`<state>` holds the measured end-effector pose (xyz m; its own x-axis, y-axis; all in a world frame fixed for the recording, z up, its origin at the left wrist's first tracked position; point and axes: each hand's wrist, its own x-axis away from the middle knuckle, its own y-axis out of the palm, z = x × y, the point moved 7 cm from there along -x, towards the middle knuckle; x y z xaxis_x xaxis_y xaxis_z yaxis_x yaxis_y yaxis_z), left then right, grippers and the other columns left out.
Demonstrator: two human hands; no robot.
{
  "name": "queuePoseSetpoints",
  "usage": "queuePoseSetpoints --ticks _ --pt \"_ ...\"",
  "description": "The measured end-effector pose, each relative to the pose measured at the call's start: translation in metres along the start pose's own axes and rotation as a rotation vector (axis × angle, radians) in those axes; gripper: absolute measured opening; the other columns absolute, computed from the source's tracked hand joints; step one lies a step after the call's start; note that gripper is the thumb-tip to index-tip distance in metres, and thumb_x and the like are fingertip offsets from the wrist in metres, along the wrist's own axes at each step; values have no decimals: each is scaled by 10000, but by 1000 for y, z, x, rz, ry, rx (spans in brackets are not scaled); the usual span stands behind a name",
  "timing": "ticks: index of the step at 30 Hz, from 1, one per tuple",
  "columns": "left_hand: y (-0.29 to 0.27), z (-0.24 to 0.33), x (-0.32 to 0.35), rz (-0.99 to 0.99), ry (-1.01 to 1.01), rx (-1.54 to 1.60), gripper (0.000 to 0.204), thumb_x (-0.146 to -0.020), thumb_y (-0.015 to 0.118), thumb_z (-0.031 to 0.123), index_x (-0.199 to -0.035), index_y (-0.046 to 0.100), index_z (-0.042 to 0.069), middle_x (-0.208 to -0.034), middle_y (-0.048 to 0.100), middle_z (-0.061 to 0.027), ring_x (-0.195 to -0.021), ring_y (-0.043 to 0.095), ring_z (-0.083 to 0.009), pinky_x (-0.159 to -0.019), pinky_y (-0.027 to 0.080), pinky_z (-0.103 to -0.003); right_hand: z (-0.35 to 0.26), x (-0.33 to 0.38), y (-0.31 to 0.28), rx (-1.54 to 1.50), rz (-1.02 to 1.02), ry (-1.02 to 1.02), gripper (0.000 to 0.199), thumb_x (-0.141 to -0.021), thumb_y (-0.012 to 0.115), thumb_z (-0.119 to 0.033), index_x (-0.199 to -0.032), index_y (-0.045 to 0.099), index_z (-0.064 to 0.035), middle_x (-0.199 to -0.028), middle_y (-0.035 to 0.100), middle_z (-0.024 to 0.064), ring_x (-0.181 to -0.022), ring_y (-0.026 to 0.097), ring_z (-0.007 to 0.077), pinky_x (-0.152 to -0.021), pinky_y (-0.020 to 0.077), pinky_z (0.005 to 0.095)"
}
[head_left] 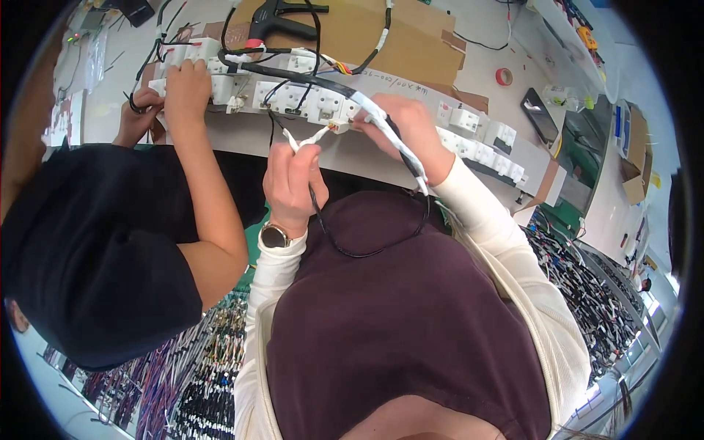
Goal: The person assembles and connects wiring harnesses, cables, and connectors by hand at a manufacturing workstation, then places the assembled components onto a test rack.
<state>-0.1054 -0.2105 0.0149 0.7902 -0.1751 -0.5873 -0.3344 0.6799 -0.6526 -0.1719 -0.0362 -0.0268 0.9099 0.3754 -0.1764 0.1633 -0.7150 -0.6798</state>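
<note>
My left hand (290, 183) is closed around a thin cable wrapped in white tape (314, 138), with a black cable loop (352, 254) hanging below it. The taped cable leads to a small white connector (338, 126) with coloured wires, at the near edge of a row of white fixture blocks (293, 97). My right hand (411, 125) has its fingertips pressed together beside that connector; what they grip is partly hidden. A thick black harness with a white-taped stretch (372, 110) arches over the blocks and passes in front of my right hand.
At the left, another person's hands (189, 92) work at further white blocks. A black pistol-grip tool (282, 26) rests on cardboard (411, 44). To the right lie more fixture blocks (480, 152), a phone (539, 114) and a red tape roll (504, 76). Bundled cables (587, 282) hang lower right.
</note>
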Motion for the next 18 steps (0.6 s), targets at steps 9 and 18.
queuePoseSetpoints --ticks 9,18 --pt "-4 -2 -15 -223 -54 -36 230 -740 632 -79 -953 587 -3 -782 465 -124 -645 494 -298 -532 413 -377 0 -9 4 -128 -64 -48 122 -792 748 -85 -890 678 -63 -779 610 91 -681 610 309 -618 494 377" --pt "-6 3 -25 -349 -78 -56 189 -752 626 -85 -914 577 -1 -770 480 -116 -648 503 -288 -532 409 -367 -3 -3 -6 -116 22 -95 165 -714 727 -2 -853 678 -77 -750 589 70 -704 583 256 -602 477 335"
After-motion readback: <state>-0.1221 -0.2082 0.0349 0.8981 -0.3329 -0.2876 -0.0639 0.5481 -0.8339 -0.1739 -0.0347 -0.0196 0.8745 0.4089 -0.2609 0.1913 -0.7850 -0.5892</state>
